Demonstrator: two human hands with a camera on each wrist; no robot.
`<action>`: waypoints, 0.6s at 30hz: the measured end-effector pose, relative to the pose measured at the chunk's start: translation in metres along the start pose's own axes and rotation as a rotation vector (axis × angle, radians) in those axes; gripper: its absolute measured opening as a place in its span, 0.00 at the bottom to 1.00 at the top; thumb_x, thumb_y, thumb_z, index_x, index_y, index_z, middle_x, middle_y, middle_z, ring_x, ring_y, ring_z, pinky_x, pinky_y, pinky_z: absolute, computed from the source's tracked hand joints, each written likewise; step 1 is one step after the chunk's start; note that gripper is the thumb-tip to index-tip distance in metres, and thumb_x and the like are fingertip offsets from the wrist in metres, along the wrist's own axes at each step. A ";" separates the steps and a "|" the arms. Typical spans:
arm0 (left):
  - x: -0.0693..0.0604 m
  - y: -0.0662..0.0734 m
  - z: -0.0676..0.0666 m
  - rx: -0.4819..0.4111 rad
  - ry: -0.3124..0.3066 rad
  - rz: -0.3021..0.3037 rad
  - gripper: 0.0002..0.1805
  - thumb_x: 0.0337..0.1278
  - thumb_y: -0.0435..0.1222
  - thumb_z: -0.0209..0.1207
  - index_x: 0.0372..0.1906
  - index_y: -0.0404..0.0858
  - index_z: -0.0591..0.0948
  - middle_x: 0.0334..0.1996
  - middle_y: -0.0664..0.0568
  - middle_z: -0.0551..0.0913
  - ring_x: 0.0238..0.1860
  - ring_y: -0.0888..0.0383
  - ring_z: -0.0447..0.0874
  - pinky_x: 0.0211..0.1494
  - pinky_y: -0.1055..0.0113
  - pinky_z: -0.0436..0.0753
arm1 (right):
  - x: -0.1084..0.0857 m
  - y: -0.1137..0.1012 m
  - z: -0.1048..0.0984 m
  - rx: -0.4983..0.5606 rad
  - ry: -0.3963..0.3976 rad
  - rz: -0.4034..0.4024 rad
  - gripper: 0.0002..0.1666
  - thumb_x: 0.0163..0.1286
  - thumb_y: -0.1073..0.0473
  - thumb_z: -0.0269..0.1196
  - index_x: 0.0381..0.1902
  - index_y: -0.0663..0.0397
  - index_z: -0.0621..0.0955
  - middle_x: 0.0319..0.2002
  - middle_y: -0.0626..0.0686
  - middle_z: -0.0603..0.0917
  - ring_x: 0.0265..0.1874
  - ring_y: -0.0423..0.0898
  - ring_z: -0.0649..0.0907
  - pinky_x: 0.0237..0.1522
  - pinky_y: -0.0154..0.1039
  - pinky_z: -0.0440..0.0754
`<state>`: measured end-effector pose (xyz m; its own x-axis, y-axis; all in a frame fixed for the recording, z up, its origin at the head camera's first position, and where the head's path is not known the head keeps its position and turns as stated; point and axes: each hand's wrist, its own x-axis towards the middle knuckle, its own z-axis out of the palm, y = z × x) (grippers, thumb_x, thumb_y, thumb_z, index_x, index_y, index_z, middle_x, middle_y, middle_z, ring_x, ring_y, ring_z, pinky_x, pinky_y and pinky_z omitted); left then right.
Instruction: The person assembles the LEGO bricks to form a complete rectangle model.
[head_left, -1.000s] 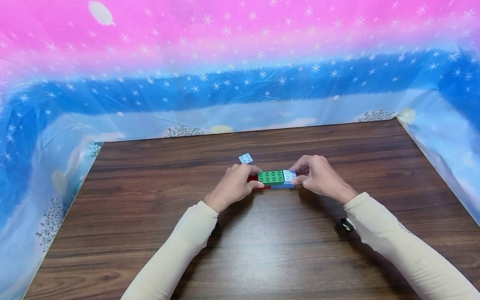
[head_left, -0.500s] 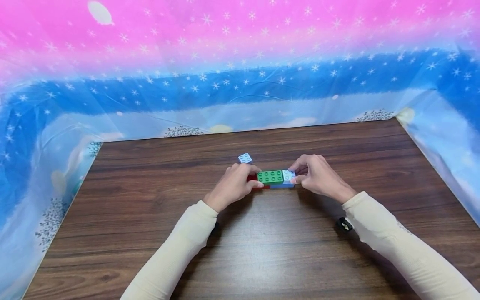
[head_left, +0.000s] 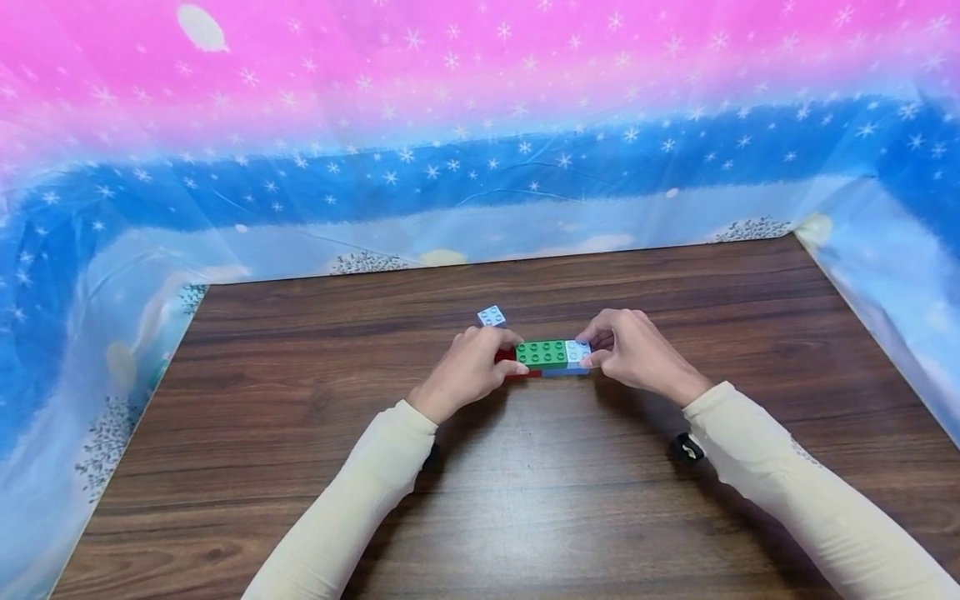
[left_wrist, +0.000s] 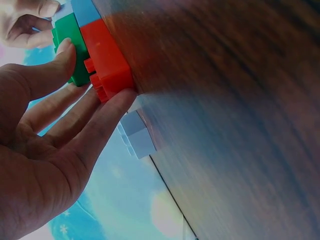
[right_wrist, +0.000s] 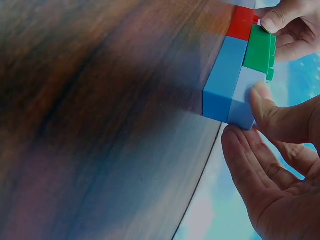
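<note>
The surface (head_left: 240, 417) runs wide on the near side of your hands, its far edge well beyond them. Between your left hand (head_left: 465, 368) and right hand (head_left: 637, 354), a red brick (left_wrist: 107, 55) and a blue brick (right_wrist: 222, 75) form the lower row. Your left thumb and fingers pinch the green brick (head_left: 542, 355) bridging both; your right pinch the pale brick (right_wrist: 245, 95) on the blue's outer end. Uneven pressing could tilt either upper brick or part the row. Just beyond your left hand, room looks tight: a careless swing might knock the loose brick (head_left: 491, 317)
</note>
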<state>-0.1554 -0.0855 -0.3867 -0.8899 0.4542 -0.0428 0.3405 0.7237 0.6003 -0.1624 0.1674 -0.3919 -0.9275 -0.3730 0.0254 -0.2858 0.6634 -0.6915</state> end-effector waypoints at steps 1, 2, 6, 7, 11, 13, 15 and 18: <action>0.000 0.000 0.000 0.001 0.001 0.004 0.20 0.66 0.38 0.66 0.60 0.36 0.83 0.52 0.46 0.86 0.47 0.55 0.84 0.52 0.58 0.82 | 0.000 0.000 0.000 -0.001 -0.001 0.000 0.13 0.60 0.72 0.73 0.44 0.66 0.87 0.39 0.57 0.88 0.36 0.47 0.85 0.39 0.44 0.84; 0.000 0.000 0.000 0.002 0.002 0.005 0.20 0.66 0.39 0.66 0.60 0.36 0.83 0.52 0.46 0.86 0.46 0.56 0.84 0.51 0.58 0.82 | 0.000 0.000 0.000 -0.001 -0.002 0.000 0.13 0.60 0.72 0.73 0.45 0.66 0.87 0.39 0.57 0.88 0.36 0.47 0.85 0.39 0.44 0.84; 0.000 -0.001 0.000 0.018 0.005 0.014 0.21 0.66 0.39 0.67 0.60 0.37 0.83 0.51 0.47 0.87 0.44 0.57 0.84 0.50 0.59 0.82 | 0.000 -0.001 -0.001 0.000 -0.005 0.002 0.14 0.60 0.71 0.73 0.45 0.66 0.87 0.39 0.57 0.88 0.36 0.47 0.85 0.39 0.44 0.84; 0.000 -0.001 0.000 0.021 0.005 0.016 0.21 0.66 0.39 0.67 0.60 0.37 0.83 0.51 0.47 0.87 0.44 0.58 0.84 0.49 0.60 0.82 | 0.000 -0.001 -0.001 0.001 -0.006 0.005 0.14 0.60 0.71 0.73 0.45 0.66 0.87 0.39 0.57 0.88 0.36 0.47 0.85 0.39 0.44 0.84; 0.000 -0.001 -0.001 0.032 0.009 0.024 0.22 0.66 0.40 0.67 0.61 0.37 0.83 0.50 0.48 0.87 0.42 0.59 0.83 0.47 0.60 0.82 | 0.000 -0.002 -0.002 0.002 -0.007 0.014 0.14 0.61 0.71 0.73 0.45 0.67 0.87 0.39 0.57 0.88 0.36 0.48 0.85 0.40 0.44 0.84; 0.000 0.000 0.000 0.035 0.007 0.026 0.22 0.66 0.40 0.66 0.61 0.37 0.83 0.50 0.48 0.87 0.41 0.59 0.83 0.46 0.60 0.82 | 0.000 -0.002 -0.002 -0.001 -0.009 0.019 0.14 0.60 0.71 0.73 0.45 0.66 0.87 0.39 0.57 0.88 0.37 0.48 0.85 0.40 0.44 0.84; 0.000 0.000 0.000 0.039 0.007 0.028 0.22 0.66 0.40 0.66 0.61 0.37 0.83 0.50 0.48 0.87 0.42 0.59 0.83 0.46 0.61 0.81 | 0.000 -0.002 -0.002 -0.001 -0.012 0.023 0.14 0.60 0.71 0.73 0.45 0.67 0.86 0.39 0.57 0.88 0.37 0.48 0.85 0.40 0.45 0.84; -0.001 0.000 -0.001 0.049 0.010 0.035 0.22 0.65 0.41 0.67 0.62 0.38 0.82 0.51 0.47 0.87 0.42 0.59 0.83 0.46 0.60 0.82 | 0.000 -0.002 -0.001 -0.002 -0.013 0.027 0.14 0.60 0.71 0.73 0.45 0.67 0.86 0.39 0.57 0.88 0.37 0.48 0.85 0.40 0.45 0.84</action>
<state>-0.1548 -0.0864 -0.3859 -0.8802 0.4743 -0.0146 0.3854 0.7325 0.5612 -0.1622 0.1674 -0.3898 -0.9317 -0.3631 -0.0025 -0.2611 0.6746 -0.6905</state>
